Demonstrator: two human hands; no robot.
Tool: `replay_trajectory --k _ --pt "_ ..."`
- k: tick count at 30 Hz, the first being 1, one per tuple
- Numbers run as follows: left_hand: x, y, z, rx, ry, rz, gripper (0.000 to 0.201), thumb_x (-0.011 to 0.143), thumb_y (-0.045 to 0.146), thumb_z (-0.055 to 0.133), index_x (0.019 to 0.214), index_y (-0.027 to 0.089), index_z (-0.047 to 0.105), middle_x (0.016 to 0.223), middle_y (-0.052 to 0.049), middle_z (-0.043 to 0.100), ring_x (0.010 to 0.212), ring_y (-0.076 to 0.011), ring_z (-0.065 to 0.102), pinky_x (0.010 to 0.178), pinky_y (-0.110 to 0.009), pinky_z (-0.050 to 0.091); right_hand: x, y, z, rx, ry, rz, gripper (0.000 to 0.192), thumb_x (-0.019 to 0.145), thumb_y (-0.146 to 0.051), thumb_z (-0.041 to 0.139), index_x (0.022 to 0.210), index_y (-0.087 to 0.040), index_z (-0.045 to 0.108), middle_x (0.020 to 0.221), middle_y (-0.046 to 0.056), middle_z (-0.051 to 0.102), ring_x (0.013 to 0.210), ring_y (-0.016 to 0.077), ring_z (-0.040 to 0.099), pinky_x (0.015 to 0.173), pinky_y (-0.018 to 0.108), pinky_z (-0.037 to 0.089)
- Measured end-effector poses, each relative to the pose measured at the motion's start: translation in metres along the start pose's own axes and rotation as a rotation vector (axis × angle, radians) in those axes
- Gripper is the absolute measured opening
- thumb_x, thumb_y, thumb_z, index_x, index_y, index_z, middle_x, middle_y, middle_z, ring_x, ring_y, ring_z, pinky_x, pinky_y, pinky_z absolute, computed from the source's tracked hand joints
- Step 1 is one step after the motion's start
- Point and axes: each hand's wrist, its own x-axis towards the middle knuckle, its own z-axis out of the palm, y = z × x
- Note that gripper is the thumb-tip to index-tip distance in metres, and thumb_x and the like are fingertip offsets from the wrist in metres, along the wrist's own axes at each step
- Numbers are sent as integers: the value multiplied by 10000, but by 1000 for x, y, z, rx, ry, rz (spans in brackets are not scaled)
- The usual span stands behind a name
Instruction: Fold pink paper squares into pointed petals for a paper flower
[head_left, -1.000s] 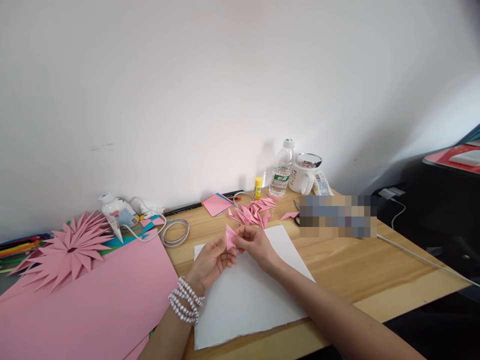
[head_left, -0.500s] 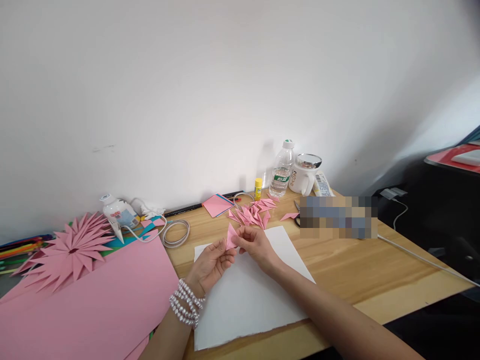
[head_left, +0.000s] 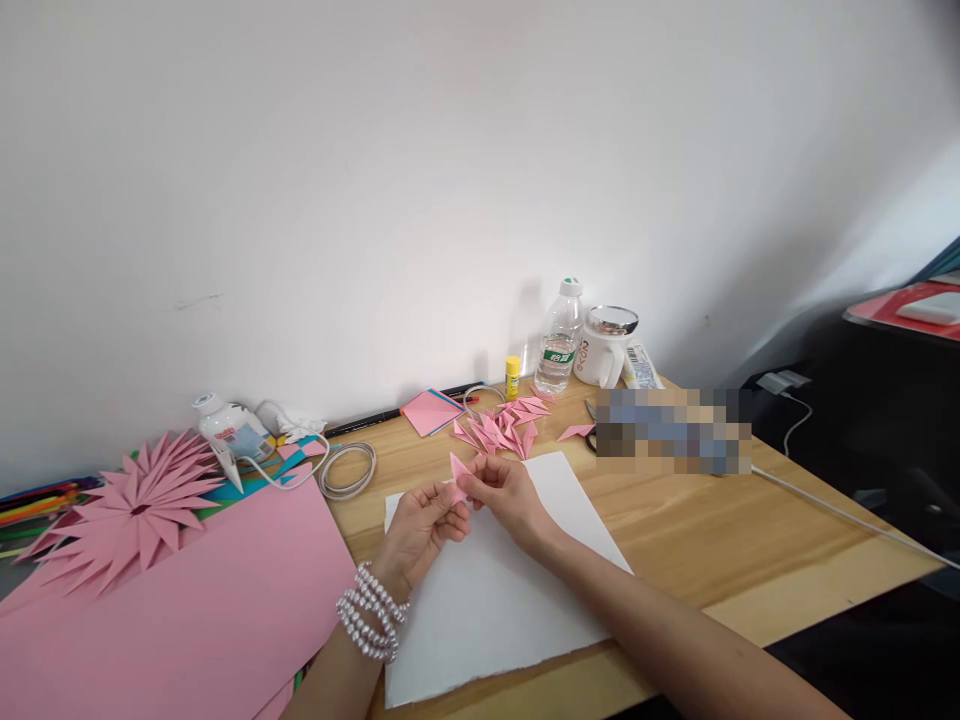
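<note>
Between my hands is a small folded piece of pink paper (head_left: pixel 458 468), its pointed tip upward. My left hand (head_left: pixel 424 520), with a beaded bracelet at the wrist, pinches its lower left side. The thumb and fingers of my right hand (head_left: pixel 501 492) close on its right side, hiding part of it. Both hands are above a white board (head_left: pixel 502 600) lying on the table. Just beyond them lies a loose pile of folded pink paper pieces (head_left: pixel 501 430).
A glue stick (head_left: pixel 512 378), water bottle (head_left: pixel 560 340) and white mug (head_left: pixel 604 350) stand by the wall. Scissors (head_left: pixel 591 435) lie at the right. Pink sheets (head_left: pixel 225 600), a pink paper pinwheel shape (head_left: pixel 142 500), a white bottle (head_left: pixel 234 425) and a coiled cable (head_left: pixel 347 470) are left.
The right fingers have shifted slightly left over the folded pink paper, so less of it shows. The whole view has moved a little.
</note>
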Motion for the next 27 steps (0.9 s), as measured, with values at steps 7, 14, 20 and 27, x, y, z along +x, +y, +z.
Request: replay_trajectory --k 7,14,20,27 --pt "-5 8 3 85 -40 66 204 636 256 679 612 107 542 519 -23 617 402 -74 544 380 -143 417 -1 -2 0 66 -59 5 281 617 -406 644 633 -142 549 561 -20 542 504 78 490 524 226 433" --pt "-4 8 0 44 -130 10 234 694 324 620 641 111 538 564 -41 618 444 -88 558 424 -168 435 -2 -4 0 33 -142 -8 273 665 -424 600 650 -156 547 558 -25 540 502 81 494 516 219 427" --pt "-3 7 -2 76 -147 -16 233 711 335 599 675 110 549 545 -35 607 411 -87 550 391 -161 420 -5 -10 1 43 -236 -40 243 687 -392 595 651 -158 541 505 -35 527 473 80 492 519 223 411" --pt "-5 8 7 314 -77 136 271 744 400 526 718 134 481 538 -40 614 416 -148 579 413 -254 471 -2 -5 -2 2 -158 -46 269 648 -409 620 616 -148 562 540 -26 536 482 80 479 508 221 399"
